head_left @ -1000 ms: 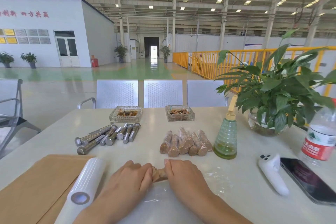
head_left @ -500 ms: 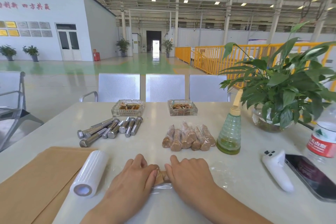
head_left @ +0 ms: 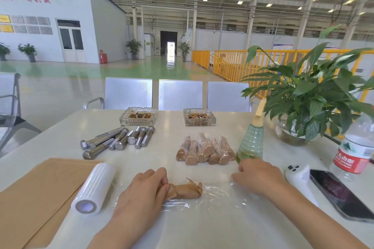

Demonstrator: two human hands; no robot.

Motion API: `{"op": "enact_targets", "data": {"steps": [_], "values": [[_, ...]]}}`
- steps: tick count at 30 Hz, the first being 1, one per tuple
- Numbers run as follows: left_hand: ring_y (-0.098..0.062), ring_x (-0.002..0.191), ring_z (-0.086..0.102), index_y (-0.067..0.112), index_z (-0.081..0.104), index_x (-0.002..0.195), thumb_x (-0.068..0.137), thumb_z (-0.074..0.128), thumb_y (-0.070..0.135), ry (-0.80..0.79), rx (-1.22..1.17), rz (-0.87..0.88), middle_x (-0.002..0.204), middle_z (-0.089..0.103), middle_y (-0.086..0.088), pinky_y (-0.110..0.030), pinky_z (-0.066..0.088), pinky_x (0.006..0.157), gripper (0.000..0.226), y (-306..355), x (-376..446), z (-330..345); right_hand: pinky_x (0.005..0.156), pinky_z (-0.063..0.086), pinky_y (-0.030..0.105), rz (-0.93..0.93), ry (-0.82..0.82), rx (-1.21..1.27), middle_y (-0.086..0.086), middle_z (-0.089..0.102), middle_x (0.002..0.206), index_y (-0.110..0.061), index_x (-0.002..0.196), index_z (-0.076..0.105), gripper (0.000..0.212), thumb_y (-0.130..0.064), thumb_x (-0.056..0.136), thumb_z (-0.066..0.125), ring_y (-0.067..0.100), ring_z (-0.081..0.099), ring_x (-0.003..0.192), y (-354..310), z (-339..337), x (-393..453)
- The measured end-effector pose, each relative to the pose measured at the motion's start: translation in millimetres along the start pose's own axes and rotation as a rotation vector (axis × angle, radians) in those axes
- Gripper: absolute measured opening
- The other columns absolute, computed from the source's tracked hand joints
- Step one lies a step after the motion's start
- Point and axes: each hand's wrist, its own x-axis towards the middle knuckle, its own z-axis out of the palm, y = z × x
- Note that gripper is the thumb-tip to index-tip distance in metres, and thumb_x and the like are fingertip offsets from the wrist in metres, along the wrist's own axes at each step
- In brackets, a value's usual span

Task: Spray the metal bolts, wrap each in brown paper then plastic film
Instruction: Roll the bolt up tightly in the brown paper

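Head view only, so one pass. Your left hand [head_left: 145, 190] grips the near-left end of the paper-wrapped bolt [head_left: 185, 189], fingers curled round the twisted paper. That bolt lies on its side on the plastic film sheet [head_left: 218, 194], which is spread flat on the table [head_left: 172, 133]. Your right hand [head_left: 258, 176] is off the bolt, fingers bent down onto the right edge of the film; can't tell if it pinches the film or just presses it.

Film roll [head_left: 93, 188] sits on the brown paper sheets [head_left: 40, 188] to your left. Bare bolts [head_left: 119, 139] are piled at the back left, finished wrapped bolts [head_left: 204, 150] at centre back, with the spray bottle [head_left: 251, 141] just to their right. Also on the table: two glass ashtrays [head_left: 199, 117], potted plant [head_left: 303, 107], water bottle [head_left: 356, 147], white controller [head_left: 299, 176], phone [head_left: 340, 194].

My read: you're at the film stage on this one, and several bare bolts are left.

To do it well:
- Flatten the film's right edge first; it looks wrinkled near the bolt.
- Keep the bolt square to the film edge, or the wrap spirals off one end.
- Roll it with light tension from the left hand, so the paper twist doesn't unwind.
- Leave film overhang at both ends, then twist shut.
- Risk: the film clings to itself before it reaches the bolt. Hold it taut.
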Motion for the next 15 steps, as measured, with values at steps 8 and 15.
{"op": "enact_targets", "data": {"steps": [8,15], "values": [[-0.007,0.093,0.047,0.038,0.042,0.095,0.099,0.048,0.044,0.013,0.011,-0.007,0.093,0.053,0.018,-0.039,0.051,0.076,0.009,1,-2,1,0.065,0.051,0.028,0.084,-0.163,0.394,0.007,0.071,0.085,-0.009,0.088,0.064,0.015,-0.017,0.091,0.052,0.026,0.064,0.071,5,-1,5],[-0.007,0.096,0.045,0.039,0.042,0.096,0.100,0.047,0.045,0.017,0.023,-0.043,0.094,0.051,0.019,-0.033,0.049,0.073,0.009,5,-3,0,0.053,0.039,0.026,0.104,-0.249,0.673,0.010,0.049,0.056,-0.008,0.072,0.055,0.017,-0.002,0.085,0.063,0.023,0.047,0.052,11,-3,-7]]}}
